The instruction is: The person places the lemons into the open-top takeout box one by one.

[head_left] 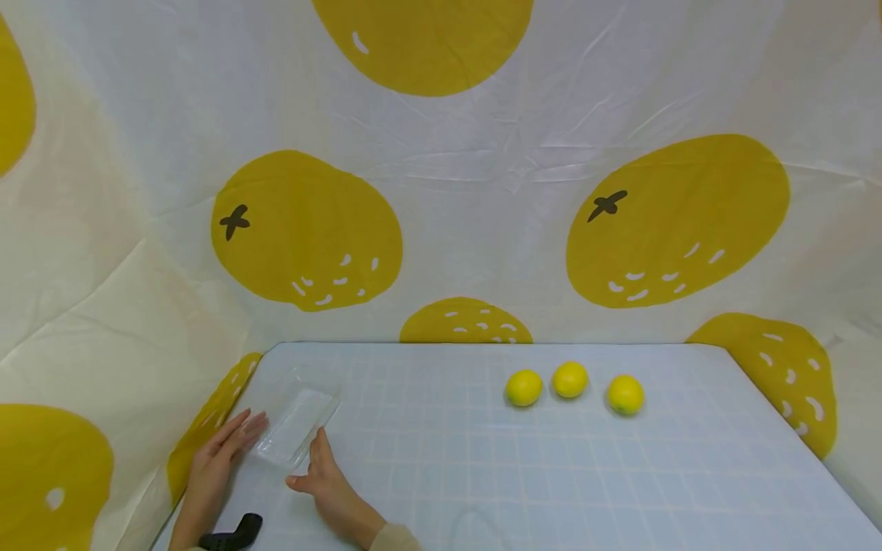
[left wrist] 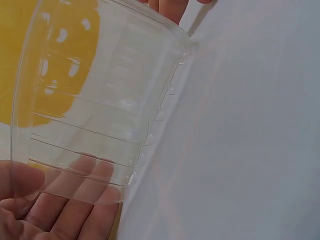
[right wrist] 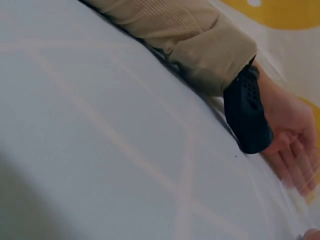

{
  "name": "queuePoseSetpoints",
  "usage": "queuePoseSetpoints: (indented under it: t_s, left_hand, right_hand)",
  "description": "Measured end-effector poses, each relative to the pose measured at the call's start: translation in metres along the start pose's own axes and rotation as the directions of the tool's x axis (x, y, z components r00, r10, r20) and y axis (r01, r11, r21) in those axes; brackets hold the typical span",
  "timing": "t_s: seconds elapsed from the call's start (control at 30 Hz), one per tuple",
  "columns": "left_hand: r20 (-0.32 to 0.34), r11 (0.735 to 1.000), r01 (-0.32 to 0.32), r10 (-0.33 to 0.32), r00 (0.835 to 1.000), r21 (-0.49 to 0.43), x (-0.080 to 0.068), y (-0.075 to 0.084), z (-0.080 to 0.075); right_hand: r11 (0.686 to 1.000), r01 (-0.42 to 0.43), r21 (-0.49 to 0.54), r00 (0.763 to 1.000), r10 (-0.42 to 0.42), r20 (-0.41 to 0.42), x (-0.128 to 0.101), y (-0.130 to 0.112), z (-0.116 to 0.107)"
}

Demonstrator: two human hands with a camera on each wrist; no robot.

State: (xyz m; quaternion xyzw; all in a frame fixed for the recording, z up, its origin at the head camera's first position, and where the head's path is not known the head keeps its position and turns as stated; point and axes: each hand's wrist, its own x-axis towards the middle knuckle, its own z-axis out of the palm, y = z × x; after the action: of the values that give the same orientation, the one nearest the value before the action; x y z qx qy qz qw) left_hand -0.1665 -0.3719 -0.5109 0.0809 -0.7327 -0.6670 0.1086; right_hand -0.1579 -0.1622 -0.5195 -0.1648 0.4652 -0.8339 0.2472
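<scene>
A clear plastic tray (head_left: 296,425) lies on the blue checked tablecloth (head_left: 482,474) near the table's left edge. My left hand (head_left: 237,438) rests against its left side with straight fingers. My right hand (head_left: 315,458) touches its near right side, fingers straight and thumb out. In the left wrist view the tray (left wrist: 100,100) fills the frame, my left fingers (left wrist: 65,215) show through it, and fingertips (left wrist: 170,7) of the right hand touch its far rim. Three yellow lemons (head_left: 524,388), (head_left: 570,379), (head_left: 625,395) sit in a row at the right back, far from both hands.
A white cloth with big yellow fruit prints (head_left: 306,229) hangs behind and at both sides of the table. A black wrist strap (head_left: 234,533) sits on my left arm; in the right wrist view that strap (right wrist: 247,115) sits below a beige sleeve (right wrist: 190,40).
</scene>
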Motion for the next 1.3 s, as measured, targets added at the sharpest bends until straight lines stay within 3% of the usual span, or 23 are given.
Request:
queuePoseSetpoints:
  t_s: [0.1, 0.3, 0.43, 0.73, 1.3]
  left_hand:
    - [-0.004, 0.999, 0.008, -0.008, 1.0, -0.039, 0.0, 0.001, 0.002]
    - [-0.024, 0.993, 0.079, -0.082, 0.996, -0.09, 0.001, 0.002, 0.01]
    - [-0.015, 0.985, 0.085, -0.088, 0.996, -0.148, -0.003, 0.002, 0.015]
    - [-0.024, 0.963, 0.13, -0.139, 0.99, -0.235, -0.009, 0.004, 0.038]
    - [0.069, 0.963, 0.203, -0.194, 0.979, -0.179, -0.031, 0.011, 0.08]
  right_hand:
    - [1.0, 0.006, -0.018, 1.0, -0.006, -0.005, -0.002, -0.001, -0.002]
    - [0.999, 0.032, -0.037, 0.999, -0.033, -0.017, -0.01, -0.005, -0.006]
    - [0.997, 0.046, -0.066, 0.999, -0.047, -0.018, -0.016, -0.009, -0.01]
    - [0.988, 0.046, -0.15, 0.999, -0.048, -0.007, -0.031, -0.018, -0.032]
    - [0.973, 0.089, -0.214, 0.994, -0.074, 0.08, -0.063, -0.043, -0.08]
